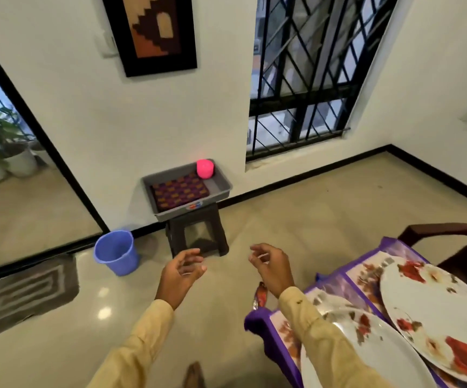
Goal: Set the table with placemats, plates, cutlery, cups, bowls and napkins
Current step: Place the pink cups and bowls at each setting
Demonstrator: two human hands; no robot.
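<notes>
Left hand [180, 273]: held out over the floor [221, 326], fingers loosely curled, holding nothing. Right hand [271, 267]: level with it, just off the corner of the table [256, 323], likewise slack and empty. Tray [219, 187]: grey plastic, on a dark stool [196, 233], well ahead of both hands. Cup [205, 168]: pink, upright in the tray's far right corner; likely light, stiff, smooth-sided plastic; best taken round the body with fingers and thumb. Mat [180, 193]: purple, chequered, flat on the tray floor beside the cup; possibly a folded napkin or a stack, as the view is too soft to say; probably thin and limp, so lift by one edge and support from below. Plates [434, 312]: two, floral, glossy, one overlapping the other on placemats [366, 273] at the table's near end; hard, breakable, slippery; hold by the rim. Not made out: a small red-patterned object [260, 295] below the right wrist. Cut off: plates and table at the right and bottom edges; no cutlery or bowls seen. Bucket [116, 252]: blue, left of the stool.
</notes>
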